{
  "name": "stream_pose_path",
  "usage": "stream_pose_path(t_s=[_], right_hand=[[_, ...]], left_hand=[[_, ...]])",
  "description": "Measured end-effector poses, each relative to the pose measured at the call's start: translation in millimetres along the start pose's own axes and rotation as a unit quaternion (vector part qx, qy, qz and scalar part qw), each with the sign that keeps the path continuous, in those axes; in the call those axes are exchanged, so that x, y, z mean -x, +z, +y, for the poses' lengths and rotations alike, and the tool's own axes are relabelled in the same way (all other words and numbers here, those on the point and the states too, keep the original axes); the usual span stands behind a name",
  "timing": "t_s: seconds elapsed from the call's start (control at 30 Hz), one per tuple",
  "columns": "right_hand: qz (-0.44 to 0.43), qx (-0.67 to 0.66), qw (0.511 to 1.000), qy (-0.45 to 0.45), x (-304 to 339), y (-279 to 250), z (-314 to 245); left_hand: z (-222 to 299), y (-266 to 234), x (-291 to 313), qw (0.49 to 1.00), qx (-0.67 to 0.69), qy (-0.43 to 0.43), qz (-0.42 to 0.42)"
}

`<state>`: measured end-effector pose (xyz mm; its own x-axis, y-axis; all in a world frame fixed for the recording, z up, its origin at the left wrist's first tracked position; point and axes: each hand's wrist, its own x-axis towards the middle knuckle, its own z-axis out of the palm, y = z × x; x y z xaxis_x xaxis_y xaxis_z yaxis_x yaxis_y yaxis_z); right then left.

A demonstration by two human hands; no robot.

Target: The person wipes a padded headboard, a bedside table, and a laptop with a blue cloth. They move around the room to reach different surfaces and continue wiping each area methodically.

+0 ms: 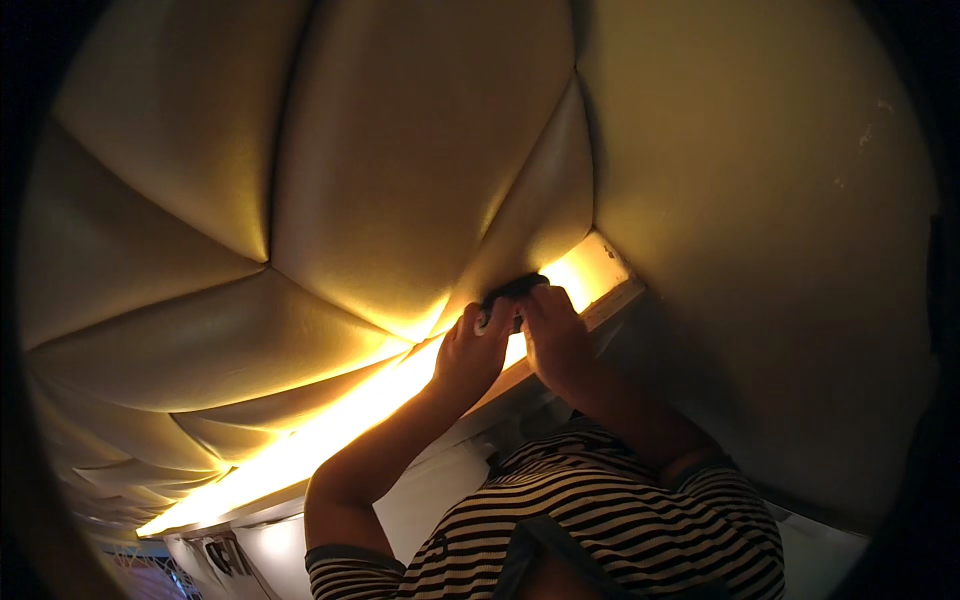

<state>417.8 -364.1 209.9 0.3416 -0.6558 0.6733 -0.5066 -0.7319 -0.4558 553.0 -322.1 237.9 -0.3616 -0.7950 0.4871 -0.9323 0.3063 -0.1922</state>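
Observation:
Both my arms reach up to a small dark object (pixel 516 288) against the lower edge of a padded wall panel (pixel 400 150). My left hand (pixel 474 345) is closed on its left side, and something pale and round, perhaps a ring, shows by the fingers. From the right, my right hand (pixel 556 335) is closed on the same object, close beside the left one. The object looks black and rounded; its kind cannot be made out, and the fingers hide much of it. Behind the hands runs a brightly lit ledge (pixel 585 275).
Quilted, button-like padded panels (pixel 150 330) fill the left, lit yellow from below. A plain wall (pixel 750 200) rises at the right and meets the end of the ledge. Below the ledge is a pale surface (pixel 420 490), with a dark item (pixel 228 555) at the lower left.

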Motion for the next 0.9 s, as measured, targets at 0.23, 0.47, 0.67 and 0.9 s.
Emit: stream_pose_path(t_s=[0.23, 0.47, 0.67, 0.9], right_hand=[[-0.042, -0.017, 0.993, -0.112, 5, 33, -45], [-0.096, -0.124, 0.981, -0.114, -4, 32, -43], [-0.061, -0.008, 0.996, -0.067, -3, -4, 6], [0.069, 0.139, 0.988, -0.001, -4, -25, 80]], left_hand=[[-29, -24, 62, 0.994, -0.060, -0.063, -0.067], [-15, -30, 71, 0.986, 0.027, -0.152, -0.063], [13, 11, 33, 0.994, 0.034, -0.076, -0.073], [52, 43, -62, 0.990, 0.142, -0.025, -0.002]])
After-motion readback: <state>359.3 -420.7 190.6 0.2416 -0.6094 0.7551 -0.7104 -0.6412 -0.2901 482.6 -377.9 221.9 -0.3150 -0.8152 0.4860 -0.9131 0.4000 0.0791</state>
